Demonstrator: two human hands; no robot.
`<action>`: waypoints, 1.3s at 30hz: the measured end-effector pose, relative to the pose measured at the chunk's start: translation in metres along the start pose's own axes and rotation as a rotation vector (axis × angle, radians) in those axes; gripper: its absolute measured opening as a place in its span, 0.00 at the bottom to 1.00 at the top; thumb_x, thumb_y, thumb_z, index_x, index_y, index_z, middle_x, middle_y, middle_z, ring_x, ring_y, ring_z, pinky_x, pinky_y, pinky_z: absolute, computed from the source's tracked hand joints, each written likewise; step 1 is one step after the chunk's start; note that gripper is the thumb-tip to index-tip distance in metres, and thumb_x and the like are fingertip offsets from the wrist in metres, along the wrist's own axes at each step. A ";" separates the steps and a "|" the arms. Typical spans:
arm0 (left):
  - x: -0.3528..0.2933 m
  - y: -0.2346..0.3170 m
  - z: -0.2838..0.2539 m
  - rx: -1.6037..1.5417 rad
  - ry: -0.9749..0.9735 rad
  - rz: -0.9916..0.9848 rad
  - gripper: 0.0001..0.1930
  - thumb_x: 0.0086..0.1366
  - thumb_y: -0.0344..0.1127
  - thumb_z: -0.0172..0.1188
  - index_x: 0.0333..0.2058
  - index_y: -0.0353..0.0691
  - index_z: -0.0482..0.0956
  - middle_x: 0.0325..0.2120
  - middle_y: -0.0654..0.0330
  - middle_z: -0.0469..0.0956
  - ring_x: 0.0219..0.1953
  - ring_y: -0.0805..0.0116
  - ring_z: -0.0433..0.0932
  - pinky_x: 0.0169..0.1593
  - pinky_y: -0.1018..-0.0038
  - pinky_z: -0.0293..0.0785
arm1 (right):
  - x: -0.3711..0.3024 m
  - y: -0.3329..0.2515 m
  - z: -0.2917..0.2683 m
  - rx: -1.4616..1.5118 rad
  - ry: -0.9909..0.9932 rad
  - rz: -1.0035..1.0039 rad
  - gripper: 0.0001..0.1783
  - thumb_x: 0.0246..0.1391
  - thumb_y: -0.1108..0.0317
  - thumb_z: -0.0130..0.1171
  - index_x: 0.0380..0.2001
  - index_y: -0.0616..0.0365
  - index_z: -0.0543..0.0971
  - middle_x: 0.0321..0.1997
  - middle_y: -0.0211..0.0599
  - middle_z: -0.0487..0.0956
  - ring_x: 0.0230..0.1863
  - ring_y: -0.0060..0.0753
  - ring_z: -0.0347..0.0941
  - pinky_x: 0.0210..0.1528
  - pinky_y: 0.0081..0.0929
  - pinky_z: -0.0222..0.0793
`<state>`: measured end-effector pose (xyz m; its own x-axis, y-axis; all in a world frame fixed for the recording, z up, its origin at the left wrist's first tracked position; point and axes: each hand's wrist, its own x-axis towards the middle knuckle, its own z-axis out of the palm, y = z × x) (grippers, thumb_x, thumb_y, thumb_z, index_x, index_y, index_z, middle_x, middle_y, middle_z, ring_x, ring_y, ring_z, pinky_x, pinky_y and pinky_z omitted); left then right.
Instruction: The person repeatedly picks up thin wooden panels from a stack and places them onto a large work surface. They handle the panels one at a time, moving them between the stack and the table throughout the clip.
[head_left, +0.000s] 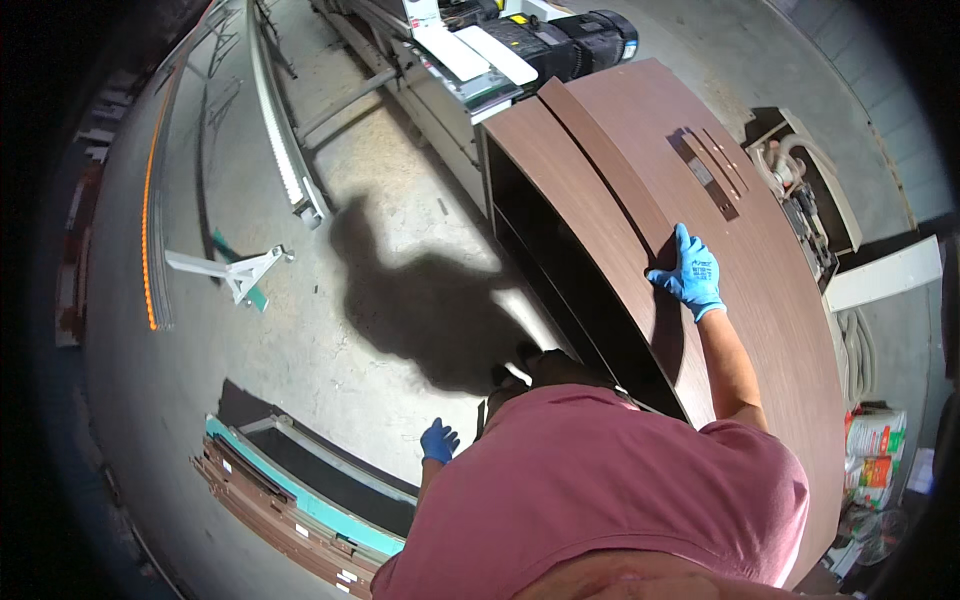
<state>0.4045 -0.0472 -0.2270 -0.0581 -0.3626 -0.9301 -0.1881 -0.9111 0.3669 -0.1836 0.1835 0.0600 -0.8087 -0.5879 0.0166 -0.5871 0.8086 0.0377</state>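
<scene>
My right hand (692,276), in a light blue glove, is at the near end of a long brown strip (612,172). Its thumb lies by the strip's left edge and its fingers by the right edge, closed on that end. The strip lies lengthwise on a large brown wood-grain bench top (770,330). To the right of the strip, several short, thin brown pieces (712,180) rest on the same top. My left hand (438,441), in a darker blue glove, hangs low over the floor at my left side. It holds nothing, and its fingers are loosely apart.
A machine with a black motor (590,45) adjoins the bench's far end. At lower left, a turquoise-edged rack (320,510) carries several brown strips (270,520). Roller rails (275,130) and a white stand (240,272) occupy the left floor. Bags (875,450) and a hose (857,355) are at right.
</scene>
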 end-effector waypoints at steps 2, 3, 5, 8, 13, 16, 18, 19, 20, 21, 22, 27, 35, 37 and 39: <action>0.017 0.015 0.002 -0.012 -0.006 -0.016 0.34 0.74 0.52 0.58 0.70 0.40 0.60 0.67 0.41 0.68 0.61 0.36 0.74 0.58 0.43 0.75 | -0.013 0.013 0.007 -0.013 0.023 0.044 0.53 0.45 0.35 0.74 0.66 0.54 0.65 0.44 0.53 0.81 0.43 0.57 0.81 0.43 0.47 0.79; 0.019 0.023 0.005 -0.009 -0.039 -0.012 0.34 0.74 0.51 0.58 0.70 0.41 0.61 0.67 0.42 0.68 0.62 0.37 0.74 0.58 0.42 0.75 | -0.020 0.016 0.006 -0.021 0.034 0.067 0.51 0.47 0.36 0.73 0.65 0.54 0.65 0.42 0.51 0.82 0.41 0.56 0.82 0.41 0.47 0.79; 0.025 0.039 0.017 0.053 -0.028 0.008 0.33 0.74 0.49 0.58 0.70 0.42 0.62 0.67 0.42 0.68 0.62 0.38 0.74 0.58 0.42 0.75 | -0.034 0.023 0.006 -0.106 0.064 0.081 0.38 0.55 0.41 0.68 0.59 0.52 0.69 0.39 0.46 0.83 0.38 0.52 0.82 0.38 0.46 0.78; 0.026 0.050 0.031 0.034 -0.086 0.031 0.33 0.74 0.49 0.59 0.71 0.42 0.62 0.67 0.43 0.68 0.62 0.39 0.74 0.59 0.42 0.74 | -0.047 0.045 0.012 -0.162 0.127 0.072 0.26 0.60 0.47 0.65 0.54 0.50 0.73 0.38 0.44 0.83 0.38 0.49 0.83 0.36 0.46 0.77; 0.030 0.036 0.046 0.066 -0.091 0.005 0.32 0.73 0.52 0.59 0.68 0.40 0.64 0.66 0.43 0.70 0.61 0.38 0.74 0.59 0.41 0.74 | -0.048 0.060 0.002 -0.096 0.107 0.074 0.19 0.58 0.54 0.67 0.46 0.50 0.76 0.36 0.44 0.83 0.36 0.51 0.82 0.37 0.48 0.77; 0.018 0.023 0.078 0.130 -0.095 -0.022 0.31 0.73 0.52 0.60 0.66 0.39 0.67 0.62 0.44 0.73 0.56 0.42 0.77 0.53 0.43 0.76 | -0.050 0.071 0.008 -0.067 0.110 0.052 0.18 0.58 0.55 0.66 0.46 0.51 0.76 0.36 0.44 0.83 0.35 0.53 0.82 0.36 0.49 0.76; 0.010 0.016 0.087 0.156 -0.119 0.019 0.28 0.72 0.51 0.61 0.61 0.38 0.69 0.56 0.47 0.76 0.51 0.47 0.79 0.46 0.48 0.78 | -0.052 0.078 0.012 0.020 0.141 0.003 0.21 0.58 0.55 0.66 0.49 0.53 0.75 0.38 0.46 0.83 0.38 0.54 0.82 0.39 0.50 0.77; 0.004 0.013 0.099 0.139 -0.094 0.029 0.27 0.72 0.51 0.61 0.59 0.38 0.70 0.53 0.47 0.77 0.49 0.48 0.79 0.44 0.49 0.79 | -0.055 0.081 0.015 0.032 0.143 -0.006 0.22 0.59 0.54 0.65 0.51 0.54 0.75 0.39 0.48 0.83 0.40 0.54 0.82 0.41 0.50 0.77; 0.001 0.012 0.105 0.122 -0.099 0.017 0.26 0.72 0.50 0.61 0.58 0.38 0.71 0.51 0.48 0.77 0.47 0.49 0.79 0.42 0.51 0.78 | -0.053 0.077 0.014 0.055 0.146 -0.009 0.25 0.58 0.54 0.66 0.54 0.55 0.74 0.40 0.48 0.84 0.41 0.54 0.82 0.42 0.49 0.77; -0.001 0.012 0.109 0.101 -0.104 0.009 0.25 0.72 0.50 0.61 0.57 0.39 0.72 0.49 0.49 0.77 0.45 0.51 0.79 0.41 0.52 0.78 | -0.050 0.073 0.011 0.080 0.150 -0.016 0.28 0.58 0.54 0.66 0.56 0.55 0.73 0.41 0.48 0.84 0.42 0.54 0.82 0.42 0.49 0.77; 0.003 0.003 0.103 0.060 -0.092 0.042 0.22 0.72 0.49 0.61 0.54 0.39 0.73 0.46 0.50 0.77 0.42 0.53 0.79 0.39 0.52 0.78 | -0.045 0.068 0.012 0.071 0.145 -0.035 0.35 0.56 0.53 0.67 0.62 0.57 0.70 0.44 0.47 0.84 0.43 0.54 0.82 0.43 0.48 0.78; -0.006 0.002 0.108 0.094 -0.075 0.025 0.21 0.70 0.51 0.63 0.49 0.39 0.75 0.41 0.53 0.79 0.36 0.56 0.79 0.37 0.54 0.77 | -0.019 0.054 0.016 0.121 0.185 -0.037 0.43 0.54 0.54 0.70 0.68 0.60 0.67 0.56 0.46 0.81 0.51 0.52 0.80 0.51 0.46 0.76; 0.007 -0.014 0.071 0.113 -0.008 0.023 0.24 0.69 0.52 0.65 0.54 0.42 0.74 0.44 0.53 0.78 0.37 0.56 0.79 0.35 0.57 0.77 | 0.044 0.019 0.000 0.162 0.024 -0.019 0.32 0.56 0.52 0.69 0.58 0.58 0.74 0.46 0.51 0.85 0.44 0.57 0.83 0.47 0.49 0.78; 0.011 -0.021 0.068 0.074 -0.034 0.039 0.21 0.69 0.52 0.65 0.49 0.41 0.77 0.38 0.54 0.78 0.33 0.59 0.78 0.31 0.60 0.76 | 0.053 0.023 0.015 0.184 0.108 -0.053 0.22 0.60 0.53 0.66 0.48 0.59 0.79 0.42 0.56 0.85 0.43 0.60 0.82 0.44 0.52 0.76; 0.004 -0.010 0.110 0.140 0.061 0.088 0.20 0.69 0.53 0.65 0.43 0.41 0.79 0.31 0.56 0.78 0.28 0.60 0.77 0.27 0.63 0.74 | 0.050 0.037 0.020 0.206 0.196 -0.049 0.18 0.61 0.54 0.64 0.42 0.60 0.80 0.39 0.56 0.84 0.41 0.61 0.81 0.42 0.53 0.75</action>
<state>0.2985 -0.0181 -0.2357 -0.0214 -0.4553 -0.8901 -0.3197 -0.8404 0.4375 -0.2463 0.1845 0.0420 -0.7688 -0.6028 0.2135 -0.6362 0.7547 -0.1604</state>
